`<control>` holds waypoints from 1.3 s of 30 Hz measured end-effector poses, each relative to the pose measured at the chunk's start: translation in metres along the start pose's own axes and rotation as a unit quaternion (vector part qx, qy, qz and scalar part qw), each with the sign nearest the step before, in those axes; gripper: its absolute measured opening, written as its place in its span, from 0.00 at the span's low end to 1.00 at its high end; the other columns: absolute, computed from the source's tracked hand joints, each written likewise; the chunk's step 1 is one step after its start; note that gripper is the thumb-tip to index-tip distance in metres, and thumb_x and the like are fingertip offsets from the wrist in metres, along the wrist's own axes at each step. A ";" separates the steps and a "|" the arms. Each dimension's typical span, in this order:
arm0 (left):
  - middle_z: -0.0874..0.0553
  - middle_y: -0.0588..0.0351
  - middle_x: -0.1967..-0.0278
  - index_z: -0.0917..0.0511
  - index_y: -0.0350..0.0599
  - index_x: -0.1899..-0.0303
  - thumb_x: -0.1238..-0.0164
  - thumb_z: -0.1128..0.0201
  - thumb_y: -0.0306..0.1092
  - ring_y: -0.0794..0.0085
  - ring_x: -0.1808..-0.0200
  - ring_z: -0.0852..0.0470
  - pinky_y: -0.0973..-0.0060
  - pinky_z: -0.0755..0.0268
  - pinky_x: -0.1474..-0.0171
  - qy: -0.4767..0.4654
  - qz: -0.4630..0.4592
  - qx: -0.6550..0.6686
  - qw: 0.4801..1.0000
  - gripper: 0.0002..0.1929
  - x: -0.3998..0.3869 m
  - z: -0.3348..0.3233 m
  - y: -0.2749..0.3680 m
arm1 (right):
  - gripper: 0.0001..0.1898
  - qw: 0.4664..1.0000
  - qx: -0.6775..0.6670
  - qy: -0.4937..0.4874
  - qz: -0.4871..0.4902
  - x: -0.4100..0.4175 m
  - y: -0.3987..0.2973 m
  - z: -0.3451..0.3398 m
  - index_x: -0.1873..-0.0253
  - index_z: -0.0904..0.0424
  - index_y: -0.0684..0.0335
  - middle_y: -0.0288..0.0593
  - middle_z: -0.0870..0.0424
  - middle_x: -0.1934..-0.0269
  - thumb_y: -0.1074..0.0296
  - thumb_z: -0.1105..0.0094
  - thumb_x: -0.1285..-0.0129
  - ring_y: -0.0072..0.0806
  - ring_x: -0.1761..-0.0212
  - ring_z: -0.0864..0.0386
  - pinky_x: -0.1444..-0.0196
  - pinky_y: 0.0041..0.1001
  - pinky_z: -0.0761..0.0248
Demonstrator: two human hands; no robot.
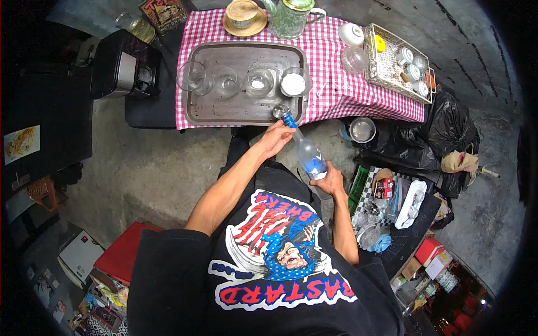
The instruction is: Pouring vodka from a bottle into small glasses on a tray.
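Observation:
A frosted glass bottle point(306, 147) with blue markings leans before me, its blue neck towards the tray and its base towards my body. My right hand point(330, 180) grips it near the base. At its neck are the fingers of my left hand point(275, 138). A small shiny round cup point(280, 111) sits by the bottle's mouth; whether my left fingers touch it is unclear. Beyond, a brown tray point(243, 113) carries a row of clear glasses, among them a left glass point(193, 77), a middle glass point(259, 82) and a right glass holding something white point(293, 84).
A checked cloth point(328, 94) covers the table. Behind the tray stand a green enamel teapot point(290, 19) and a lidded wooden-topped cup point(243, 19). A wire basket point(399, 63) holds small cups. A black coffee machine point(122, 67) stands left. Black plastic bags point(449, 122) lie right.

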State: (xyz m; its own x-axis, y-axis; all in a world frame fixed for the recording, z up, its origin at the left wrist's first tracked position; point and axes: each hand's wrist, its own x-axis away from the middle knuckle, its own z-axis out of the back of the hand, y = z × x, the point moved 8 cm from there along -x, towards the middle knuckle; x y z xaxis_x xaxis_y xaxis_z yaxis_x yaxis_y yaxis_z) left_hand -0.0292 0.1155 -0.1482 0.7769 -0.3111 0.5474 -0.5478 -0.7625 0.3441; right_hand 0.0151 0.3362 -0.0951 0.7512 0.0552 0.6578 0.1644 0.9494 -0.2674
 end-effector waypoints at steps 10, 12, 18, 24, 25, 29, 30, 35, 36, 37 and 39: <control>0.20 0.62 0.56 0.28 0.47 0.51 0.37 0.38 0.22 0.79 0.54 0.23 0.80 0.30 0.47 -0.001 -0.001 -0.005 1.000 0.15 -0.002 0.002 -0.001 | 0.46 1.000 0.007 0.004 0.003 0.000 0.000 0.000 0.37 0.30 0.62 0.60 0.16 0.53 0.55 0.23 0.67 0.53 0.48 0.19 0.45 0.42 0.26; 0.20 0.62 0.56 0.28 0.47 0.51 0.37 0.38 0.22 0.79 0.54 0.22 0.80 0.30 0.47 0.002 0.008 -0.002 1.000 0.15 -0.002 0.002 -0.002 | 0.46 1.000 0.006 0.004 0.002 0.000 -0.001 0.000 0.37 0.30 0.62 0.60 0.17 0.53 0.56 0.23 0.67 0.53 0.48 0.19 0.45 0.42 0.27; 0.21 0.62 0.57 0.29 0.46 0.50 0.36 0.38 0.22 0.80 0.55 0.22 0.81 0.30 0.47 0.004 0.001 -0.012 1.000 0.15 0.000 0.001 0.000 | 0.46 1.000 -0.002 0.002 -0.002 -0.001 0.001 -0.003 0.37 0.30 0.63 0.60 0.17 0.52 0.56 0.23 0.67 0.53 0.48 0.19 0.44 0.41 0.27; 0.21 0.63 0.58 0.27 0.45 0.52 0.36 0.38 0.23 0.82 0.57 0.23 0.83 0.30 0.48 -0.006 0.003 -0.018 1.000 0.12 -0.002 0.003 -0.004 | 0.47 1.000 -0.023 -0.003 -0.002 -0.002 -0.002 -0.008 0.37 0.30 0.63 0.59 0.17 0.51 0.56 0.22 0.68 0.52 0.47 0.19 0.43 0.41 0.27; 0.21 0.63 0.58 0.27 0.45 0.52 0.36 0.38 0.23 0.82 0.57 0.23 0.83 0.30 0.48 -0.006 0.002 -0.018 1.000 0.12 -0.003 0.003 -0.004 | 0.47 1.000 -0.026 -0.003 0.000 -0.004 0.000 -0.012 0.37 0.29 0.63 0.59 0.17 0.51 0.56 0.22 0.68 0.52 0.47 0.19 0.43 0.41 0.27; 0.21 0.63 0.58 0.27 0.44 0.53 0.36 0.38 0.23 0.82 0.57 0.23 0.84 0.30 0.48 -0.005 -0.004 -0.031 1.000 0.12 0.001 0.000 -0.001 | 0.45 0.998 -0.055 0.015 0.010 -0.009 0.006 -0.026 0.38 0.29 0.64 0.59 0.17 0.51 0.57 0.22 0.68 0.52 0.47 0.19 0.43 0.40 0.27; 0.21 0.62 0.58 0.27 0.44 0.53 0.36 0.38 0.22 0.82 0.57 0.23 0.84 0.30 0.48 -0.003 -0.005 -0.038 0.999 0.12 0.003 -0.001 0.002 | 0.45 0.998 -0.056 0.014 0.011 -0.010 0.004 -0.029 0.38 0.29 0.64 0.59 0.17 0.51 0.57 0.22 0.68 0.52 0.47 0.19 0.43 0.40 0.27; 0.21 0.61 0.55 0.28 0.42 0.49 0.36 0.38 0.23 0.81 0.53 0.23 0.83 0.31 0.46 -0.006 -0.010 -0.046 0.999 0.15 0.013 -0.015 0.011 | 0.44 0.993 -0.113 0.002 0.017 -0.015 -0.006 -0.035 0.40 0.28 0.64 0.58 0.16 0.52 0.60 0.21 0.69 0.51 0.48 0.19 0.44 0.40 0.27; 0.21 0.61 0.53 0.28 0.41 0.47 0.37 0.38 0.23 0.81 0.52 0.23 0.83 0.32 0.44 -0.010 -0.015 -0.058 0.998 0.17 0.017 -0.022 0.014 | 0.44 0.993 -0.114 0.001 0.020 -0.015 -0.008 -0.035 0.40 0.28 0.64 0.58 0.16 0.52 0.60 0.21 0.69 0.51 0.48 0.19 0.44 0.40 0.27; 0.21 0.61 0.53 0.28 0.41 0.47 0.37 0.38 0.23 0.81 0.52 0.23 0.83 0.32 0.44 -0.008 -0.017 -0.058 0.998 0.17 0.022 -0.028 0.018 | 0.42 0.992 -0.124 0.015 0.027 -0.015 -0.010 -0.033 0.42 0.27 0.64 0.57 0.16 0.53 0.60 0.21 0.68 0.50 0.48 0.18 0.45 0.40 0.26; 0.21 0.60 0.50 0.30 0.39 0.42 0.38 0.37 0.24 0.78 0.48 0.24 0.80 0.34 0.40 -0.041 -0.045 -0.093 0.994 0.22 0.031 -0.049 0.031 | 0.40 0.990 -0.133 0.029 0.038 -0.014 -0.016 -0.029 0.44 0.27 0.64 0.57 0.16 0.54 0.61 0.22 0.68 0.50 0.49 0.18 0.46 0.40 0.26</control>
State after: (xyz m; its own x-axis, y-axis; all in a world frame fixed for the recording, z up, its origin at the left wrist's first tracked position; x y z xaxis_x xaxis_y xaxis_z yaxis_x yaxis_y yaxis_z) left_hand -0.0369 0.1101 -0.0829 0.8432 -0.2975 0.4477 -0.5176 -0.6740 0.5270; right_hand 0.0204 0.3112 -0.1206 0.8015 0.0984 0.5898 0.2635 0.8274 -0.4960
